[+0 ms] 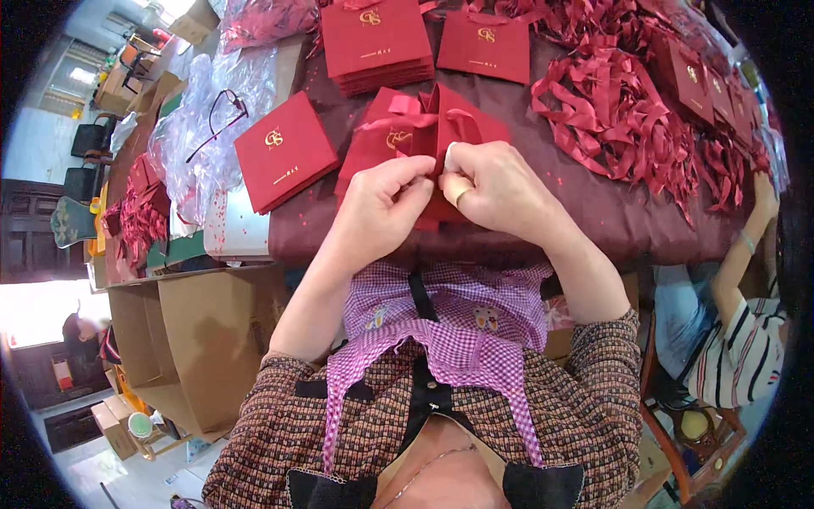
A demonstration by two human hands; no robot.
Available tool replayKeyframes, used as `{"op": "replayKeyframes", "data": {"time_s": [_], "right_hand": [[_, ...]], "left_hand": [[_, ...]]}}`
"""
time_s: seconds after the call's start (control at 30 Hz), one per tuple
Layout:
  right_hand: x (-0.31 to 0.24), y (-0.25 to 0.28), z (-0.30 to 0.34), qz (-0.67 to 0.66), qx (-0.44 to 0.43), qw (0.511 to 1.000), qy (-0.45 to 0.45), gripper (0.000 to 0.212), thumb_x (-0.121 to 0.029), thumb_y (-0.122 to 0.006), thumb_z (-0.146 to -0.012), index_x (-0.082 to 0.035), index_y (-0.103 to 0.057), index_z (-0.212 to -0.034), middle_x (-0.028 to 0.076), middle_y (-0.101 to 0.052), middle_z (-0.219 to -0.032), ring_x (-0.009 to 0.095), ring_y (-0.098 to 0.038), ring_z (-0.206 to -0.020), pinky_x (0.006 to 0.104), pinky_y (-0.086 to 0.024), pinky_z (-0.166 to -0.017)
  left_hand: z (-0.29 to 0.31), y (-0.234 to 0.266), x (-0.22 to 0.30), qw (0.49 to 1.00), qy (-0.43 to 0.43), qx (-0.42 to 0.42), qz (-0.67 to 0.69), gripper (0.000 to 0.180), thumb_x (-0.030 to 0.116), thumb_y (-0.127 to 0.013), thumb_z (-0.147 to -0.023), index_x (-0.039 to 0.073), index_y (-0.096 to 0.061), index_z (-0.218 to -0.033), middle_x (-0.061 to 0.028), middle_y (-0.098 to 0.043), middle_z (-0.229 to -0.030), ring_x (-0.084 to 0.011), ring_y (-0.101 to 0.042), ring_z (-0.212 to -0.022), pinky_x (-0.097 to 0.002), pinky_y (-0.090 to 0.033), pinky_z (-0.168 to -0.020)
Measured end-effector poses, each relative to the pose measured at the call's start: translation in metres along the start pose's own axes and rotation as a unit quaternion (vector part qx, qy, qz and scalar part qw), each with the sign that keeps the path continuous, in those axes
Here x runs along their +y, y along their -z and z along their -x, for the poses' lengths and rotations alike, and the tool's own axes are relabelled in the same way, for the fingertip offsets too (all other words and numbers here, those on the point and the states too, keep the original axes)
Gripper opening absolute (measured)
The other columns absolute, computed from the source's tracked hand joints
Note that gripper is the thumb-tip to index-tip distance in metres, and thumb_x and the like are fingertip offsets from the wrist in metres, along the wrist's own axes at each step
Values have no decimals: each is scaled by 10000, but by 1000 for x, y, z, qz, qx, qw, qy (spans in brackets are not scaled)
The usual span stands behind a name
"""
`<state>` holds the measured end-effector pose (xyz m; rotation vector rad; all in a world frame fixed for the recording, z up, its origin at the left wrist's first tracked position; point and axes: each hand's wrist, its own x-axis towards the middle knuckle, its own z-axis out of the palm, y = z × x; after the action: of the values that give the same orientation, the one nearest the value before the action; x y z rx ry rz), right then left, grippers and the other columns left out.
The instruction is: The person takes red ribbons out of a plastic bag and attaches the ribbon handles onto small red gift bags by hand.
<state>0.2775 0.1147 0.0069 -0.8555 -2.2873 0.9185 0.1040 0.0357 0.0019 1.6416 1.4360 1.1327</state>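
Both my hands meet at the near edge of a red paper gift bag (369, 123) with a gold emblem, which lies on the dark red cloth in front of me. A shiny red ribbon handle (410, 107) loops over it. My left hand (386, 204) pinches at the bag's edge with thumb and forefinger. Close beside it, my right hand (500, 182) is curled, its fingertips pressed together at the same spot. It wears a white wrap on one finger and a pale yellow band on another. What exactly lies between the fingertips is hidden.
Flat red bags (284, 153) lie at left; a taller stack (373, 42) stands farther back. Red ribbons (606, 119) heap at right. Eyeglasses (225, 123) rest on clear plastic. An open cardboard box (195, 339) stands below the table. Another person's arm (738, 254) reaches in at right.
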Motion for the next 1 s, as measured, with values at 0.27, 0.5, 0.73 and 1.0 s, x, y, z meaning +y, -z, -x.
{"op": "replayKeyframes", "data": {"time_s": [0.27,0.5,0.73,1.0], "right_hand": [[-4,6,12,-82,-7,997,-6,62,-48,-587,-774,12,-569,-770,167,-558,-612,259,-585,-551,347,-446,-533],[-30,47,23,125,-13,989,74,218,-212,-711,-781,-43,-631,-892,133,-651,-790,310,-634,-705,390,-489,-643],[-38,42,9,196,-24,950,241,277,-198,-687,-782,-80,-632,-1026,96,-597,-1036,265,-551,-1044,431,-370,-986],[-30,43,5,156,-141,940,269,169,-138,-717,-702,-95,-581,-791,33,-547,-760,213,-578,-826,470,-370,-992]], "left_hand": [[-16,9,-6,986,-155,-41,-43,155,-27,-589,-800,-26,-603,-955,-142,-569,-799,-290,-583,-748,-327,-474,-695],[-12,16,4,987,-125,-95,-44,83,-21,-600,-762,-10,-583,-842,-139,-563,-768,-303,-579,-750,-355,-470,-680],[-9,23,15,978,-148,-144,-20,100,-25,-599,-748,-11,-599,-846,-132,-585,-787,-310,-603,-785,-367,-482,-699],[-12,38,-10,986,11,-108,128,47,49,-611,-826,8,-605,-804,-12,-568,-704,-77,-541,-652,-244,-434,-582]]}}
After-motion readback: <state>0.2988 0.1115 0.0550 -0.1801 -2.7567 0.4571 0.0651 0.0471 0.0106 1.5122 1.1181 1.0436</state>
